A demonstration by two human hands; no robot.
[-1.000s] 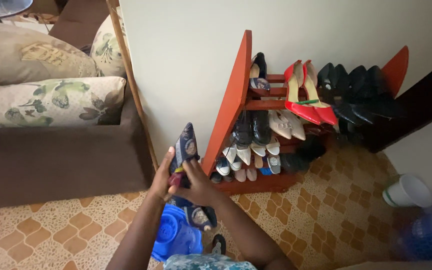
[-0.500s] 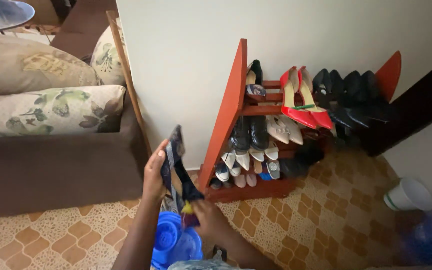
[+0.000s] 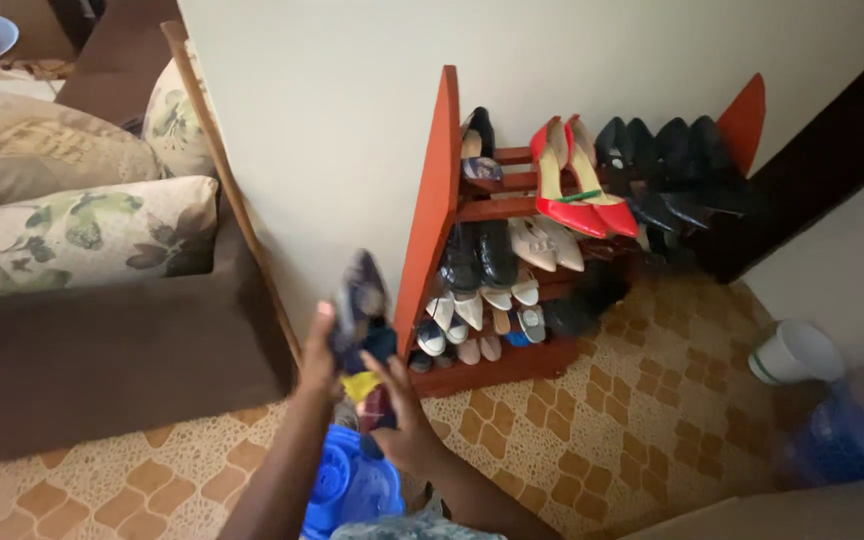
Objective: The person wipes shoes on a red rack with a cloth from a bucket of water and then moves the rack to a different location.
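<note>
I see a dark patterned shoe point(image 3: 357, 300) gripped upright in my left hand point(image 3: 318, 350), toe pointing up, while my right hand point(image 3: 402, 425) presses a yellow-and-red cloth point(image 3: 367, 392) against its lower end. Just below the hands sits a blue plastic tub point(image 3: 347, 490), contents unclear. Right of them a red wooden shoe rack point(image 3: 432, 230) full of shoes stands on patterned tile floor point(image 3: 602, 420) against a pale wall.

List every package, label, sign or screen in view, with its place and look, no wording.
No signs or screens show.
Paper cup: on its side on the tiled floor at right, white with a green band at the rim.
Plastic container: lower right corner, blue, blurred, its kind unclear.
No labels can be made out.
</note>
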